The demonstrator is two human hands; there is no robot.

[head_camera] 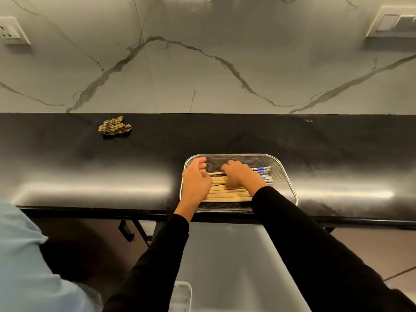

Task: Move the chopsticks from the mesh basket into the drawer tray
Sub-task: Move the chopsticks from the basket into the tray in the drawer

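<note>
Both hands reach into a mesh basket [284, 176] on the dark table [90, 167] — right hand [238, 174] grip closed around wooden chopsticks [227, 194], left hand [196, 182] grip loose, fingers apart.

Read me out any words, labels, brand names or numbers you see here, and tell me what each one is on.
No readable text in this view.
chopsticks in the mesh basket: blue marks on the white ends, a pattern, too blurred to read as writing.
wall socket: no legible marking.
wall switch: no legible marking.
checked cloth: pattern only.
</note>
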